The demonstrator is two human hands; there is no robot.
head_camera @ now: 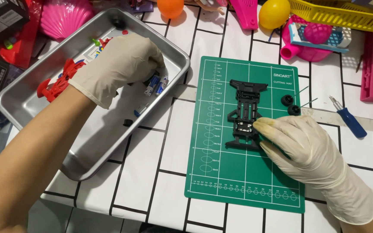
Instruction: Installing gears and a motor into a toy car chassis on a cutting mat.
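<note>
The left hand (121, 64) is down in the metal tray (31, 92) near the counter's left edge, fingers curled onto small batteries (156, 85); can't tell if they're actually gripped. The right hand (301, 146) rests fingers together on the black toy car chassis (246, 113), mid green cutting mat (221, 172). The chassis looks light, stiff, thin plastic, probably best held by its side rails. Two wheels (290, 105) and a blue screwdriver (348, 117) crowd the mat's right edge; the front's open.
</note>
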